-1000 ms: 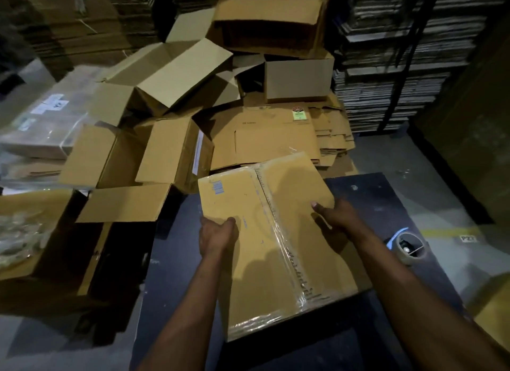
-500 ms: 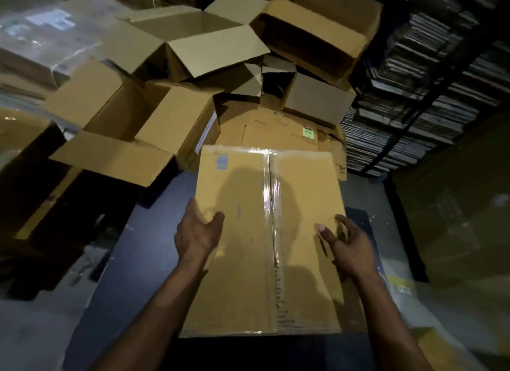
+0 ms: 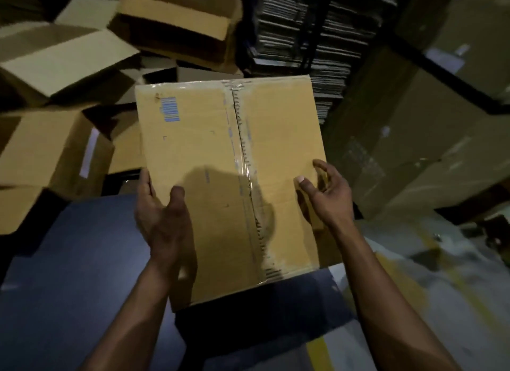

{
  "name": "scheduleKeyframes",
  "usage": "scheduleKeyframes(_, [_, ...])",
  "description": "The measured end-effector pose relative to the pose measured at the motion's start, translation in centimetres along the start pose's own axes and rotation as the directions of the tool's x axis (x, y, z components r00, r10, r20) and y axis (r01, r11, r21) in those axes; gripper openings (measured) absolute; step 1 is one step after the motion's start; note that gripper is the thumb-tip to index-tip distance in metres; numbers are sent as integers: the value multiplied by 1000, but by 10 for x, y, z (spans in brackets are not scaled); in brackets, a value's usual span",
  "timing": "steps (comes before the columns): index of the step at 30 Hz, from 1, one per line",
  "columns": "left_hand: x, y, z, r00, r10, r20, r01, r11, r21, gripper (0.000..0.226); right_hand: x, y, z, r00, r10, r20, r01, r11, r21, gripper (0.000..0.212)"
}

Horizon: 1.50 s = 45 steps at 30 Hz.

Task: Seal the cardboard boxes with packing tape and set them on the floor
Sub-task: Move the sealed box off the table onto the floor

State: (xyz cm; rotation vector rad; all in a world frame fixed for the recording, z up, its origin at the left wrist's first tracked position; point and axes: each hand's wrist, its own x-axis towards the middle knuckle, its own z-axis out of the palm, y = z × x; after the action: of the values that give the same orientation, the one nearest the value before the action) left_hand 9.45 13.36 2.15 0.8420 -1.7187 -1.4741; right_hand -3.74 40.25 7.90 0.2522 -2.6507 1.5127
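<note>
A sealed cardboard box (image 3: pixel 193 155) fills the middle of the view, with clear packing tape (image 3: pixel 242 161) running down its centre seam and a blue barcode near its top left corner. My left hand (image 3: pixel 160 213) grips the box's left edge, thumb on top and fingers down the side. On the opposite edge my right hand (image 3: pixel 324 195) holds the box, thumb on the top face and fingers curled round the side. The box is lifted off the dark table (image 3: pixel 82 260) and reaches over its right edge. The tape roll is out of sight.
Several open, empty cardboard boxes (image 3: pixel 63 61) are piled behind and to the left of the table. Stacks of flat cardboard (image 3: pixel 309 39) fill shelves at the back. Large wrapped cartons (image 3: pixel 414 139) stand on the right. Grey floor with yellow marking (image 3: pixel 430 277) lies at lower right.
Both hands have taken hold of the taped box's sides and lifted it off the table toward the right. The view has swung right, and the tape roll has gone out of frame.
</note>
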Motion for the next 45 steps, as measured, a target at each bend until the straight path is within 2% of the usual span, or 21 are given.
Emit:
scheduleKeyframes(7, [-82, 68, 156, 970, 95, 223, -95, 995, -11, 76, 33, 109, -162, 971, 36, -238, -6, 992, 125, 49])
scheduleKeyframes(11, [-120, 90, 239, 903, 115, 414, -111, 993, -33, 83, 29, 161, -241, 925, 158, -344, -90, 975, 205, 46])
scheduleKeyframes(15, [-163, 101, 311, 818, 94, 567, -64, 995, -72, 85, 14, 205, -306, 853, 244, -461, -188, 968, 164, 47])
scheduleKeyframes(19, [-207, 93, 370, 699, 102, 708, -26, 993, -117, 61, -21, 241, -355, 760, 280, -587, -265, 958, 114, 49])
scheduleKeyframes(22, [-231, 76, 415, 585, 81, 807, -9, 996, -93, 63, -61, 261, -382, 682, 328, -653, -344, 933, 109, 48])
scheduleKeyframes(25, [-266, 58, 461, 446, 38, 894, -44, 999, -21, 51, -91, 287, -411, 582, 394, -711, -438, 889, 134, 52])
scheduleKeyframes(29, [-322, 38, 525, 334, -51, 941, 5, 999, 53, 55, -103, 339, -450, 495, 448, -744, -507, 845, 171, 64])
scheduleKeyframes(31, [-349, 25, 564, 291, -79, 953, -38, 995, 95, 64, -100, 382, -472, 469, 480, -741, -541, 820, 188, 64])
scheduleKeyframes(33, [-376, 1, 611, 270, -153, 951, -117, 975, 190, 67, -93, 438, -495, 426, 568, -704, -617, 752, 233, 59])
scheduleKeyframes(35, [-404, -35, 662, 243, -294, 924, -74, 945, 320, 72, -81, 503, -514, 386, 676, -628, -714, 650, 261, 57])
scheduleKeyframes(38, [-446, -103, 719, 290, -546, 786, -18, 818, 575, 94, -61, 596, -522, 348, 824, -447, -816, 501, 289, 62])
scheduleKeyframes(40, [-470, -147, 741, 343, -621, 704, -14, 746, 665, 95, -57, 651, -516, 346, 882, -319, -851, 438, 288, 73])
scheduleKeyframes(42, [-489, -186, 763, 347, -681, 645, -16, 683, 730, 100, -53, 696, -513, 329, 918, -223, -878, 384, 287, 85])
scheduleKeyframes(45, [-507, -248, 802, 357, -729, 584, -49, 610, 791, 119, -43, 762, -513, 316, 936, -155, -907, 346, 240, 84])
